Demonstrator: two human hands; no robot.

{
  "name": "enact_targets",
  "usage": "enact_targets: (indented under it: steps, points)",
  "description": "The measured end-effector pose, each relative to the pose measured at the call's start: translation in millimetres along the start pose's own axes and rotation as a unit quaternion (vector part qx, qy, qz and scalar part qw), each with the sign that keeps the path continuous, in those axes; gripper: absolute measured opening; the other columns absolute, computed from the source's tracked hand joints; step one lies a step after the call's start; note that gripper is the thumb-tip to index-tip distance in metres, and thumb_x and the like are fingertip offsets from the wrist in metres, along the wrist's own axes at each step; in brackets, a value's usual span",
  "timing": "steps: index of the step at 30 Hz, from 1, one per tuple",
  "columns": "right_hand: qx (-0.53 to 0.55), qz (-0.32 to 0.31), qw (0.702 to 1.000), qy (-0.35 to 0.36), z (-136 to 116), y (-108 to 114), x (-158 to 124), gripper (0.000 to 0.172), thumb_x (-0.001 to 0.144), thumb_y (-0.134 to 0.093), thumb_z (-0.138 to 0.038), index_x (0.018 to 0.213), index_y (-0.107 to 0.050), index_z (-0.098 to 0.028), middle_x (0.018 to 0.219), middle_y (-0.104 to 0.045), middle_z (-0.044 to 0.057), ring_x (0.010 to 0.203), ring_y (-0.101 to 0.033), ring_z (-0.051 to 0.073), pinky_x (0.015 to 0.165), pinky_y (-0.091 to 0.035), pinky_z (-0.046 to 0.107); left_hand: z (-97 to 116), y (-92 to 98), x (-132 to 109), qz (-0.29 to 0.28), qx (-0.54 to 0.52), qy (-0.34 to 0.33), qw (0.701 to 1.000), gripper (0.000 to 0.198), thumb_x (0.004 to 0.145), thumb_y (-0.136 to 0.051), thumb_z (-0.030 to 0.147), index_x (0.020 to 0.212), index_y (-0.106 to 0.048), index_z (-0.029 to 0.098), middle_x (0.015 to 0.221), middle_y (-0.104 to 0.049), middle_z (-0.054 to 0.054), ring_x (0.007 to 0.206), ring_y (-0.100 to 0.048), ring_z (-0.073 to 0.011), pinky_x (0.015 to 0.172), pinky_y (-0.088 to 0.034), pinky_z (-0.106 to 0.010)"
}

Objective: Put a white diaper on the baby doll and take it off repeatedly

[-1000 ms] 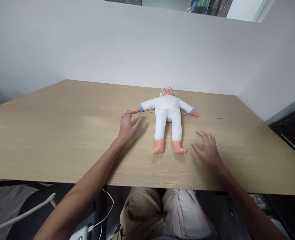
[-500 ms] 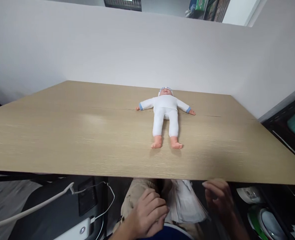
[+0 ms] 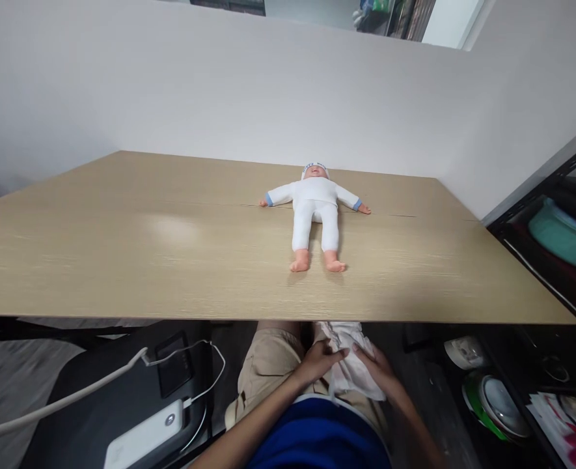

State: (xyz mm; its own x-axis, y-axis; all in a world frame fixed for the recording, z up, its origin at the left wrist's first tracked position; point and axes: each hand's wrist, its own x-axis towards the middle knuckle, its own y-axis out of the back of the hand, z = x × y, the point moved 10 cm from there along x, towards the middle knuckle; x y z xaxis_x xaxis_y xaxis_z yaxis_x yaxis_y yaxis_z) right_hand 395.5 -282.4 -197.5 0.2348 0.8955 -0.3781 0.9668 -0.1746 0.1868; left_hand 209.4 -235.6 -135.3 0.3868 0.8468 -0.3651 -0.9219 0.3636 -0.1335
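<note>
While the doll (image 3: 315, 190) lies on its back, arms spread, on the wood-coloured table (image 3: 170, 273), the person's left hand (image 3: 318, 362) and right hand (image 3: 377, 370) are below the near edge, above the tan shorts (image 3: 269, 358). Both touch the white cloth (image 3: 349, 379) there, one on each side; whether they actually grip it, I cannot tell.

Ahead of the right hand (image 3: 379, 368), a pale wood-grain table (image 3: 97, 260), a soft glare patch (image 3: 170, 228) on its top. Farther beyond the hand, a plain whitish wall (image 3: 219, 85) with an opening (image 3: 312, 13) along its upper edge. Right of the hand, a dark shelf unit (image 3: 512, 228); well left, a flat black surface (image 3: 77, 423) and greyish floor (image 3: 14, 378).
</note>
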Motion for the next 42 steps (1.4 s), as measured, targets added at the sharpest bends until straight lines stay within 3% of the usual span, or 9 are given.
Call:
enact_targets:
  steps: [4,8,13,18,23,28,33,38,42]
  points:
    - [0.013,-0.078,0.997,0.002,-33,1,-50,0.078,0.077,-0.086,-0.081,0.123,-0.083,-0.018,0.124,-0.084,0.017,0.119,-0.077,0.04,0.108,-0.06,0.052,13,-19.2,-49,-0.078,-0.012,0.031,0.996,0.046,0.082,-0.086,0.069,0.088,-0.084,0.023,0.092,-0.083,-0.008,0.102,-0.079,-0.0349,0.1,-0.064,-0.044]
    - [0.0,-0.194,0.981,0.029,-89,-10,-119,0.064,0.085,-0.083,-0.075,0.115,-0.084,-0.019,0.106,-0.084,0.013,0.099,-0.078,0.033,0.092,-0.064,0.044,34,-5.8,-112,-0.07,0.032,0.002,0.997,0.06,0.08,-0.087,0.075,0.112,-0.086,0.023,0.114,-0.086,-0.01,0.112,-0.079,-0.0356,0.105,-0.064,-0.046]
    - [-0.037,-0.144,0.981,0.128,-180,-7,-163,0.059,0.084,-0.081,-0.077,0.099,-0.081,-0.02,0.092,-0.077,0.007,0.084,-0.071,0.025,0.072,-0.06,0.031,94,20.5,-166,-0.03,0.136,-0.155,0.978,0.052,0.088,-0.082,0.066,0.125,-0.086,0.029,0.127,-0.084,-0.011,0.119,-0.077,-0.037,0.109,-0.064,-0.046]
    - [-0.054,-0.073,0.971,0.22,-237,-27,-132,0.046,0.089,-0.079,-0.063,0.102,-0.077,-0.019,0.091,-0.081,0.006,0.082,-0.072,0.024,0.072,-0.059,0.031,116,57.0,-143,0.11,0.103,-0.16,0.976,0.054,0.098,-0.078,0.059,0.141,-0.075,0.026,0.148,-0.074,-0.011,0.144,-0.064,-0.0365,0.123,-0.053,-0.045]
    - [-0.109,-0.03,0.971,0.212,-205,-40,-85,0.041,0.095,-0.075,-0.055,0.115,-0.077,-0.02,0.109,-0.085,0.01,0.1,-0.078,0.031,0.088,-0.061,0.039,97,63.1,-95,0.106,-0.012,-0.101,0.989,0.055,0.092,-0.08,0.067,0.123,-0.07,0.023,0.124,-0.08,-0.008,0.114,-0.076,-0.0318,0.101,-0.063,-0.042]
    - [-0.18,0.013,0.959,0.217,-158,-29,-77,0.038,0.097,-0.074,-0.049,0.124,-0.077,-0.022,0.113,-0.082,0.01,0.101,-0.077,0.03,0.09,-0.062,0.041,61,66.3,-88,0.094,-0.035,-0.029,0.995,0.064,0.081,-0.086,0.075,0.112,-0.063,0.024,0.107,-0.079,-0.005,0.106,-0.077,-0.0297,0.089,-0.063,-0.038]
    - [-0.224,0.109,0.901,0.355,-201,-21,-99,0.037,0.102,-0.072,-0.039,0.136,-0.071,-0.024,0.125,-0.077,0.013,0.11,-0.072,0.029,0.095,-0.063,0.044,39,68.3,-93,0.104,-0.024,-0.013,0.994,0.065,0.085,-0.083,0.078,0.113,-0.056,0.026,0.096,-0.077,-0.002,0.098,-0.076,-0.0279,0.081,-0.061,-0.035]
    - [-0.313,0.042,0.838,0.445,-260,-71,-92,0.048,0.113,-0.058,-0.039,0.159,-0.06,-0.026,0.147,-0.071,0.014,0.141,-0.063,0.032,0.12,-0.054,0.052,29,73.6,-95,0.142,0.007,-0.037,0.989,0.062,0.093,-0.077,0.072,0.125,-0.045,0.029,0.098,-0.077,-0.002,0.096,-0.078,-0.0269,0.074,-0.061,-0.033]
    - [-0.402,-0.023,0.814,0.418,-263,-116,-52,0.067,0.112,-0.061,-0.049,0.172,-0.047,-0.023,0.177,-0.046,0.016,0.167,-0.037,0.036,0.135,-0.037,0.059,50,72.4,-97,0.129,0.112,-0.093,0.981,0.052,0.104,-0.068,0.055,0.139,-0.042,0.029,0.116,-0.077,-0.007,0.102,-0.079,-0.0258,0.082,-0.063,-0.036]
